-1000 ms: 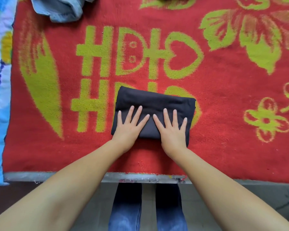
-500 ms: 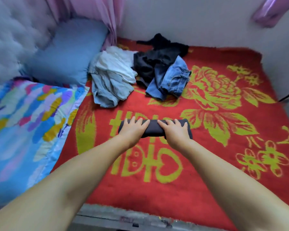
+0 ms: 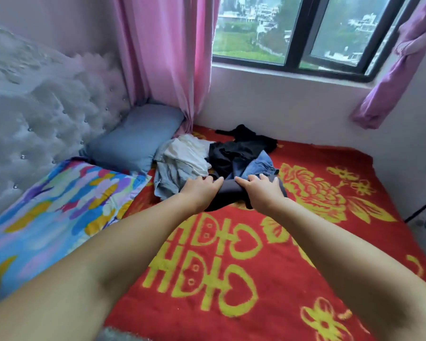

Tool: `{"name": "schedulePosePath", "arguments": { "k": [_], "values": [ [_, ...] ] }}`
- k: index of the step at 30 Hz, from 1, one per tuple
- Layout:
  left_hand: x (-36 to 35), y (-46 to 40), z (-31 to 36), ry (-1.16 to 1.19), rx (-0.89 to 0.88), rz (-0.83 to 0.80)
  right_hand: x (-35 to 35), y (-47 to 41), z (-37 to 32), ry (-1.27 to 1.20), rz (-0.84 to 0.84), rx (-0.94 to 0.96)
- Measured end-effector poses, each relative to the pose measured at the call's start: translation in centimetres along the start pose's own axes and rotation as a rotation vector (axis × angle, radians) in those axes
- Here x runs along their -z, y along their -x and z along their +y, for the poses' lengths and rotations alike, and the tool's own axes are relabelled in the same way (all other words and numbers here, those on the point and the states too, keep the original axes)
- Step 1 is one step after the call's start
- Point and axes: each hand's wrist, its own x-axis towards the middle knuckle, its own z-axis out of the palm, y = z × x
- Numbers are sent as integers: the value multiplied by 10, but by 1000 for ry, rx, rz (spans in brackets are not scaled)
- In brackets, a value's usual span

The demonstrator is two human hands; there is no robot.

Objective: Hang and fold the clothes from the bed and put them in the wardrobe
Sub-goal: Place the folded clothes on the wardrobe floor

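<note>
Both hands grip the folded dark garment [image 3: 230,193], fingers curled over its far edge: left hand [image 3: 201,190] on the left end, right hand [image 3: 262,191] on the right end, thumbs hidden underneath. Garment looks held just above the red blanket [image 3: 305,242] with yellow flower pattern on the bed; can't tell if its lower edge touches. Right behind it a pile of unfolded clothes: white shirt [image 3: 187,156], black garment [image 3: 236,148], blue denim piece [image 3: 258,166]. Blue pillow [image 3: 135,139] and multicoloured pillow [image 3: 59,200] at left by the tufted headboard [image 3: 42,107]. Pink curtain [image 3: 162,57] and window [image 3: 305,33] behind.
</note>
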Motion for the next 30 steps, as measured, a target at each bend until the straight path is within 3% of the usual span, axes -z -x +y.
{"name": "schedulePosePath", "arguments": {
  "k": [7,15,21,30],
  "values": [
    [-11,115,-20,19,340,-74,5,14,-80,94,37,367],
    [-31,335,-48,69,762,-213,-5,87,-267,144,63,857],
    [-51,524,-33,129,1071,-243,-9,199,-414,243,64,1175],
    [-95,815,34,289,1443,-364,-47,444,-600,340,-3,1541]
  ]
}}
